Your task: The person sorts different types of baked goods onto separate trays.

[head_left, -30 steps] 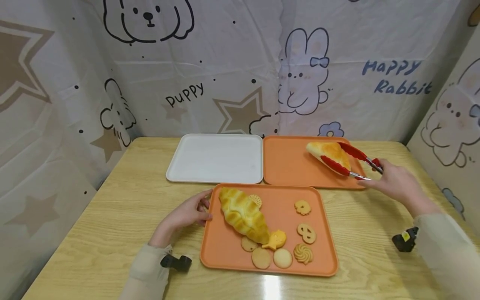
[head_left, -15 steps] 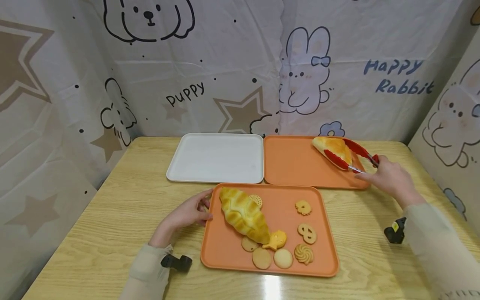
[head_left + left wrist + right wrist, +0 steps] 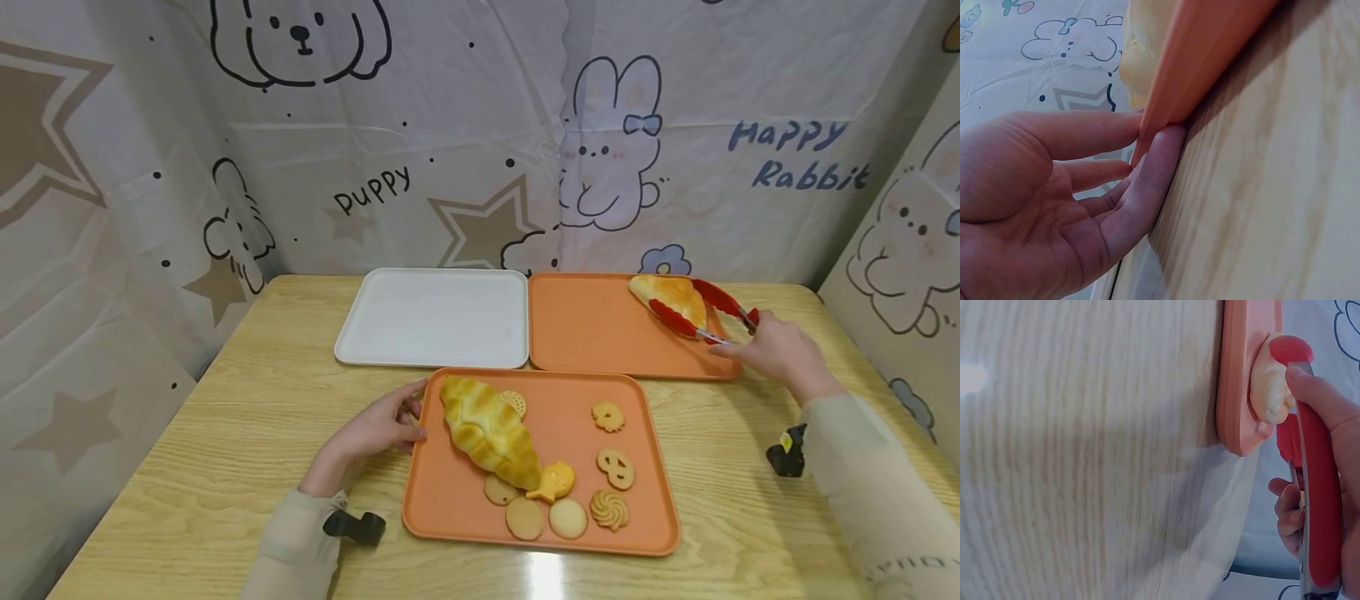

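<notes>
My right hand (image 3: 776, 354) grips red tongs (image 3: 701, 312), which clamp a triangular bread piece (image 3: 669, 292) over the far right corner of the back orange tray (image 3: 592, 329). In the right wrist view the right hand (image 3: 1325, 506) curls round the red tongs (image 3: 1310, 481) with the bread (image 3: 1267, 384) against the tray edge (image 3: 1241, 381). My left hand (image 3: 375, 429) holds the left rim of the near orange tray (image 3: 442, 492); in the left wrist view the left hand's (image 3: 1072, 200) thumb and fingers pinch that rim (image 3: 1175, 81). On this tray lie a long croissant (image 3: 487, 431) and several cookies (image 3: 566, 496).
A white tray (image 3: 432, 317) sits empty at the back left, touching the back orange tray. Cartoon-printed cloth walls (image 3: 450, 142) enclose the wooden table (image 3: 225, 417) on three sides. Black wrist mounts (image 3: 352, 527) sit by each sleeve.
My right hand has carried the tongs and bread piece slightly farther back and right over the back orange tray. The left hand has stayed on the near tray's rim.
</notes>
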Action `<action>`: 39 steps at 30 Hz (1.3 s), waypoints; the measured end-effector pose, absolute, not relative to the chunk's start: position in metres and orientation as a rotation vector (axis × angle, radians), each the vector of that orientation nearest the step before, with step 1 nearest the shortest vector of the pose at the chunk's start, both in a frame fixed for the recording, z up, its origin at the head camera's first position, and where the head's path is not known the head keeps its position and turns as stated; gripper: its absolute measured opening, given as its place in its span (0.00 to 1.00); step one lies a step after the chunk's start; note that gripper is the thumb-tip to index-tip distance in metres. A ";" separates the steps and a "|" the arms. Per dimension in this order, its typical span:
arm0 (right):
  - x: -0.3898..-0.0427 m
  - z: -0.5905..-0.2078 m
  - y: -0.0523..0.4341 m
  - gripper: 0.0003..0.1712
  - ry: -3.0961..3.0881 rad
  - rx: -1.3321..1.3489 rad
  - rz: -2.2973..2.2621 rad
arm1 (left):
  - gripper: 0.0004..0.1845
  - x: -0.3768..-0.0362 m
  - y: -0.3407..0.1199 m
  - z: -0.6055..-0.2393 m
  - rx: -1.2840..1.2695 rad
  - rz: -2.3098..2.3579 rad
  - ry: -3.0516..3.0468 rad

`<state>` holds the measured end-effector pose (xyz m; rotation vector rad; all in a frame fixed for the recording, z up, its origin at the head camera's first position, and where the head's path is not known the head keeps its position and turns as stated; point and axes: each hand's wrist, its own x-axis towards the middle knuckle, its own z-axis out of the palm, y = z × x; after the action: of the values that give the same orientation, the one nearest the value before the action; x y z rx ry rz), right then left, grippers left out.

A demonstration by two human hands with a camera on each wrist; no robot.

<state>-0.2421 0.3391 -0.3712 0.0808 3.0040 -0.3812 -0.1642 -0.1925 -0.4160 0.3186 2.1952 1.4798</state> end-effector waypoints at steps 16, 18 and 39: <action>-0.226 -0.361 0.336 0.61 3.118 0.065 -0.408 | 0.41 -0.163 -0.191 -0.414 0.316 1.476 2.201; -0.222 -0.359 0.333 0.61 3.143 0.057 -0.417 | 0.41 -0.164 -0.191 -0.414 0.319 1.473 2.208; -0.178 -0.350 0.296 0.69 3.224 -0.001 -0.409 | 0.41 -0.163 -0.191 -0.413 0.318 1.485 2.183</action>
<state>-0.1781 0.2957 -0.3497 -0.0012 3.2237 -0.4089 -0.1627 -0.1908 -0.4129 0.3182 2.1832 1.4851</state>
